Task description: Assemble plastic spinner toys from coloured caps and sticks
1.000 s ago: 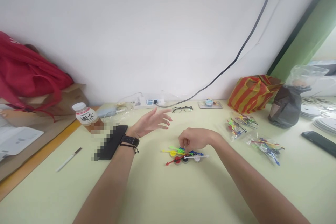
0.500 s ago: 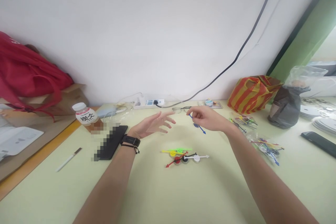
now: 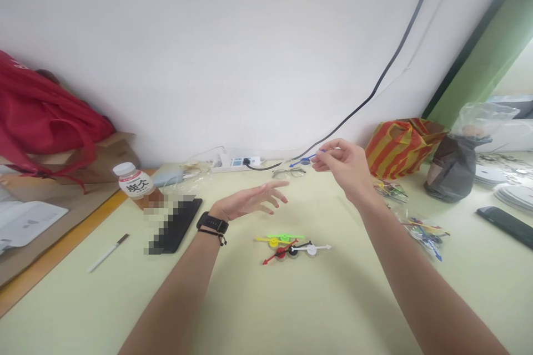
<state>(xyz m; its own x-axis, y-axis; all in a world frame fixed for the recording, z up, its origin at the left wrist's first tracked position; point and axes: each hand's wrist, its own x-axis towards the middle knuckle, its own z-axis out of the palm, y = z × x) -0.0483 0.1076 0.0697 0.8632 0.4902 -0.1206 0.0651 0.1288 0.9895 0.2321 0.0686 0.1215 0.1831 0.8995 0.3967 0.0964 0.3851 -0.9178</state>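
Observation:
My right hand (image 3: 342,166) pinches one end of a blue arrow spinner (image 3: 305,161) and holds it up above the back of the table, its arrowhead toward the left. My left hand (image 3: 252,199) hovers over the table with fingers spread and nothing in it; a black watch is on that wrist. Below and between the hands lies a small cluster of arrow spinners: a green one (image 3: 285,237), a yellow one (image 3: 273,242), a red one (image 3: 281,253), a black one (image 3: 293,251) and a white one (image 3: 312,249).
At right lie bagged spinners (image 3: 428,236), a striped bag (image 3: 406,147), a grey bag (image 3: 451,169) and white discs (image 3: 516,195). Glasses (image 3: 288,172) and a power strip (image 3: 237,163) sit along the wall. Leftward are a bottle (image 3: 135,186), a black phone-like slab (image 3: 183,227) and a pen (image 3: 108,253).
My right hand has risen and turned, and the blue spinner now points left instead of down to the right. My left hand has shifted slightly right, still spread.

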